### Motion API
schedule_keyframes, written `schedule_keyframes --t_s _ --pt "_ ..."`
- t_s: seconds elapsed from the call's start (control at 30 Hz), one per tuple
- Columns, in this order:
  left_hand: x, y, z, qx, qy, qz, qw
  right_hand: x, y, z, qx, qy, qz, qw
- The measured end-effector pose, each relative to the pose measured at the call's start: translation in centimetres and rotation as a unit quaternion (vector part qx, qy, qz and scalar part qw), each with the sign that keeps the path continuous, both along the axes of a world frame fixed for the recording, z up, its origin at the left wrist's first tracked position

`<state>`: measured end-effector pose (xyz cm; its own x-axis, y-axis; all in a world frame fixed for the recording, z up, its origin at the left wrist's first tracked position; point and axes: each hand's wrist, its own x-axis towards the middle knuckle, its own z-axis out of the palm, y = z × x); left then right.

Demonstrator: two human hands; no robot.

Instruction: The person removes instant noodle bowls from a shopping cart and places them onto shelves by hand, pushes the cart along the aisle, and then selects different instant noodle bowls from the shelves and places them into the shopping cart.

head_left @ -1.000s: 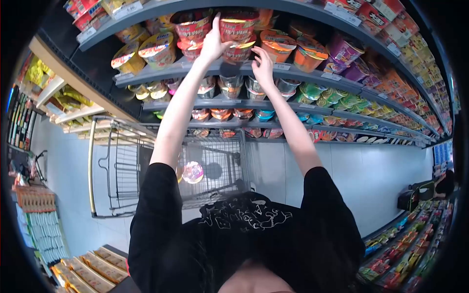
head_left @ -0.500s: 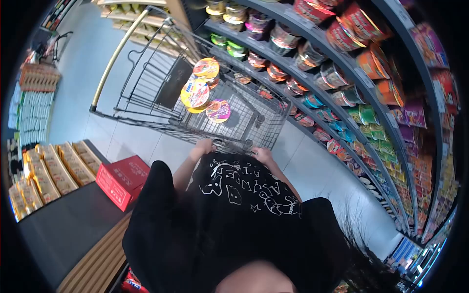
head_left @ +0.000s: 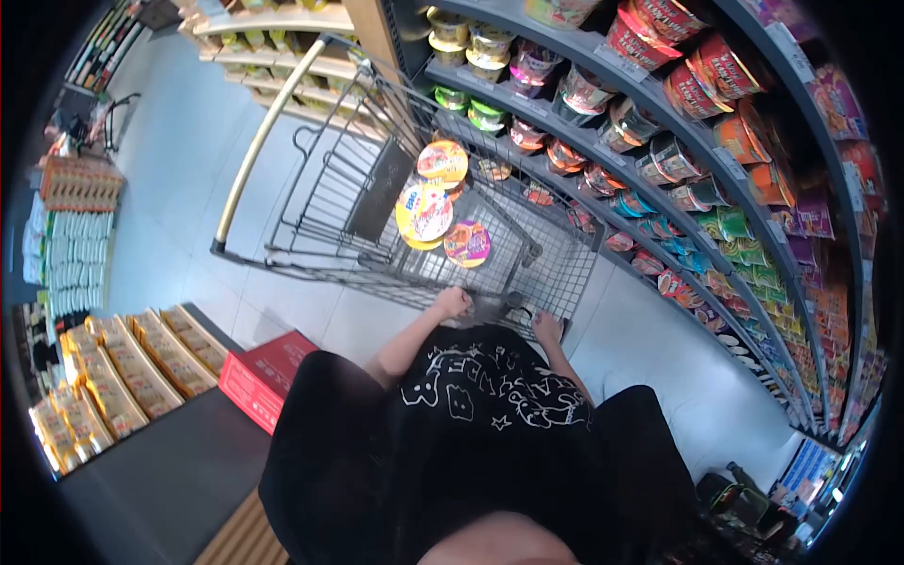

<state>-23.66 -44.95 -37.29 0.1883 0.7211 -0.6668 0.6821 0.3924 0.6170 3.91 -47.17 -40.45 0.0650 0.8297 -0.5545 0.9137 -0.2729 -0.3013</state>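
Left hand (head_left: pixel 455 303): positioned at the near side of the wire shopping cart (head_left: pixel 379 193), fingers curled. Whether its grip encloses the cart frame cannot be told. Right hand (head_left: pixel 546 328): positioned further right along the same side, near the cart's lower right corner, fingers bent. Its grip state also cannot be told. Both forearms extend forward from the black shirt (head_left: pixel 499 461), which carries a white print.

The cart stands ahead of the person on the pale tiled floor (head_left: pixel 169 188). Its pale handle (head_left: pixel 264 139) is on the left. Inside the cart, left of its middle, are three lidded tubs: an orange-lidded tub (head_left: pixel 443 162) at the far position, a larger yellow-rimmed tub (head_left: pixel 425 209) just beside it, and a purple-lidded tub (head_left: pixel 467 243) nearest the hands.

Right: shelving (head_left: pixel 796 71) with rows of tubs, including red tubs (head_left: pixel 716 75). Near left: a dark table (head_left: pixel 160 480) bearing a red box (head_left: pixel 268 377); yellow packets (head_left: pixel 122 377) stand in rows beyond it.
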Motion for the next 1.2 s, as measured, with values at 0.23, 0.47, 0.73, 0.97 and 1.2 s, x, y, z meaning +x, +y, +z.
schedule_keyframes --t_s 0.23,0.47,0.73,0.97,1.2 --pt "-2.5 0.3 -2.3 -0.19 -0.23 0.071 0.952 -2.0 -2.6 0.9 -0.059 0.091 -0.108 0.988" --pt "-3.0 -0.2 -2.7 -0.251 -0.233 0.103 0.934 -0.9 -3.5 -1.5 -0.141 0.176 -0.156 0.962" --pt "-3.7 -1.0 -4.7 -0.174 -0.288 0.074 0.939 -0.1 -3.9 -1.1 -0.112 0.131 -0.087 0.981" --pt "-2.5 -0.1 -4.9 -0.232 -0.231 0.235 0.915 1.9 -5.5 -4.7 -0.056 0.129 -0.19 0.972" --pt "-5.6 4.3 -8.2 -0.053 -0.299 0.6 0.74 2.5 -4.7 -0.8 -0.089 0.115 -0.182 0.973"
